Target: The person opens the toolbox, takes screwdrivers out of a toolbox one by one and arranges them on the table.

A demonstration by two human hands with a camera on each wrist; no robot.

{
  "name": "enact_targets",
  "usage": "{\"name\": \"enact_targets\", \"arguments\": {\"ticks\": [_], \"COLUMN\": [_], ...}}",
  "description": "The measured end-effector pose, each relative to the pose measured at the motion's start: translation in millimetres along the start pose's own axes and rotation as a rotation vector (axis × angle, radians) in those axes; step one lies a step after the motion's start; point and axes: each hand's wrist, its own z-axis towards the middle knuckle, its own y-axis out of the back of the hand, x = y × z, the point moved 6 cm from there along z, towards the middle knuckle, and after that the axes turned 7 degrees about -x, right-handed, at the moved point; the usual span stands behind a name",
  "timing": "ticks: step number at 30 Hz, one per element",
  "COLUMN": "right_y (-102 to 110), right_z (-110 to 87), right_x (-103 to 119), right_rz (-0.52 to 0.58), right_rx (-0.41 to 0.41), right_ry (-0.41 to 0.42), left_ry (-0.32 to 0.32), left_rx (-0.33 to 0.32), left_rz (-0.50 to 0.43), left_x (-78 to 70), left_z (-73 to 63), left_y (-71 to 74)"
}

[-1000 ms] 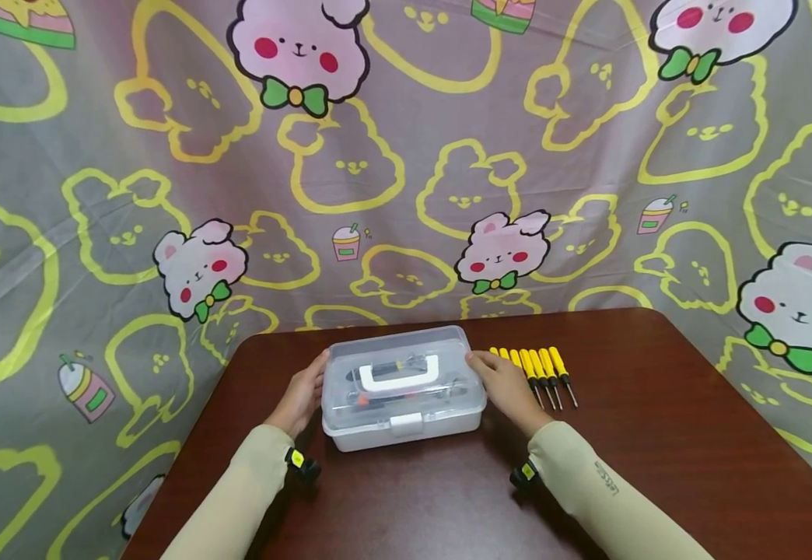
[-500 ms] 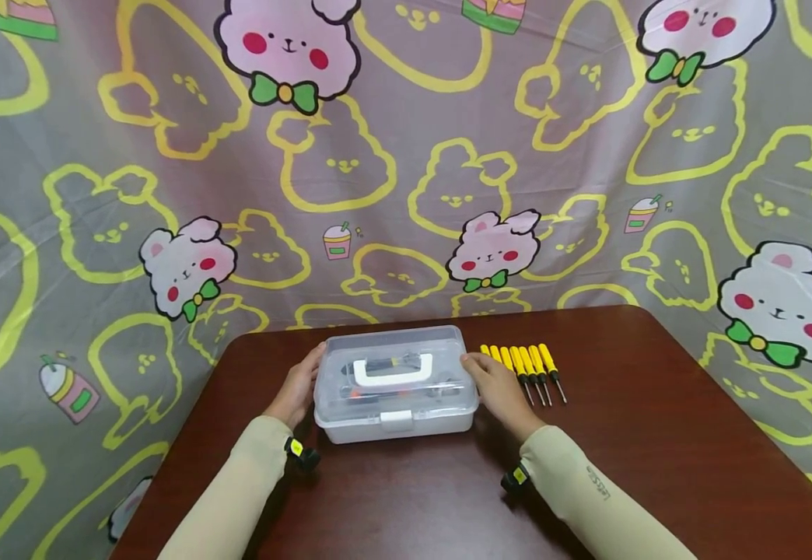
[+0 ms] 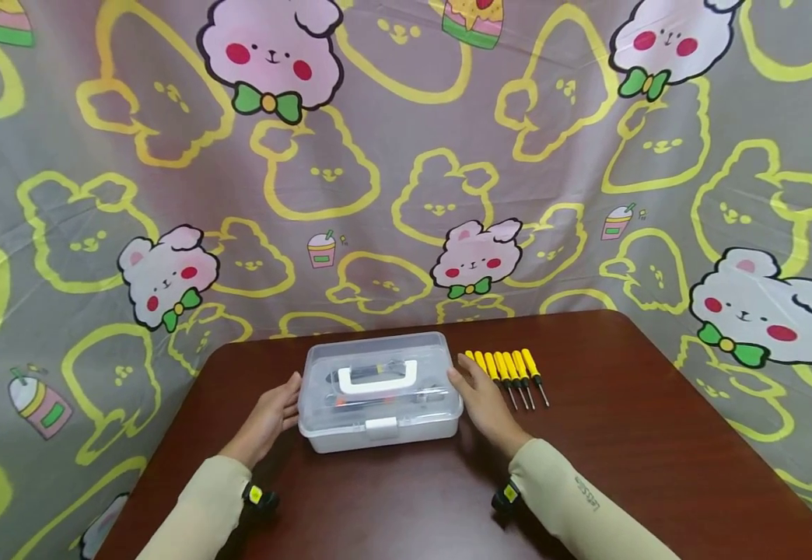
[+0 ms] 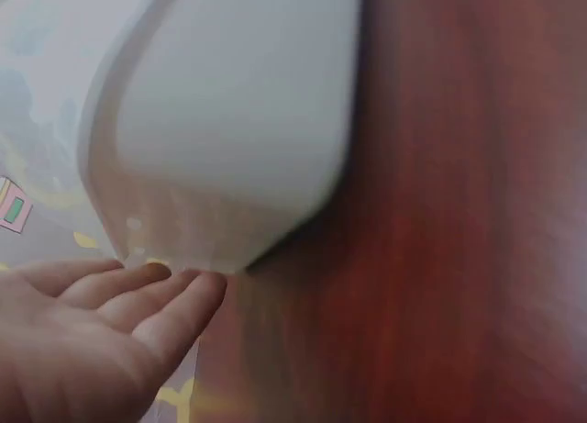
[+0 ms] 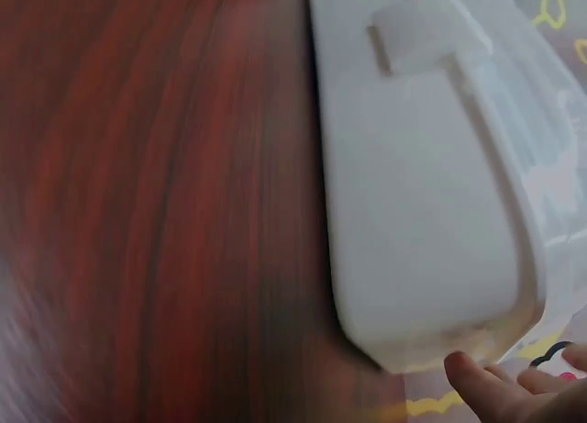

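A white toolbox (image 3: 378, 440) with a clear lid and a white carry handle (image 3: 378, 381) sits on the table, its front latch (image 3: 381, 426) down. Dark tools and bits of orange show through the lid. My left hand (image 3: 266, 416) is at the box's left side with fingers extended; in the left wrist view the fingertips (image 4: 209, 285) are right at the box's end. On the opposite side my right hand (image 3: 484, 404) has its fingers straight beside the end wall, and a fingertip (image 5: 459, 363) overlaps the box's corner in the right wrist view.
Several yellow-handled screwdrivers (image 3: 518, 369) lie in a row right of the box, close behind my right hand. The brown wooden table (image 3: 630, 435) ends at a patterned cloth (image 3: 392, 179) hung along the back and sides.
Both hands have loosened from the box's sides, the left drawing away to the left. The box keeps its place beside the screwdrivers while the head view shifts.
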Motion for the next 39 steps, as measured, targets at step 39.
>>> {"name": "enact_targets", "arguments": {"ticks": [39], "right_y": [-11], "right_z": [2.5], "right_x": [-6], "right_rz": [0.173], "right_rx": [0.030], "right_ry": [-0.067], "left_ry": [-0.054], "left_rx": [0.100], "left_rz": [-0.023], "left_x": [11.7], "left_z": [-2.2], "left_y": [-5.9]}}
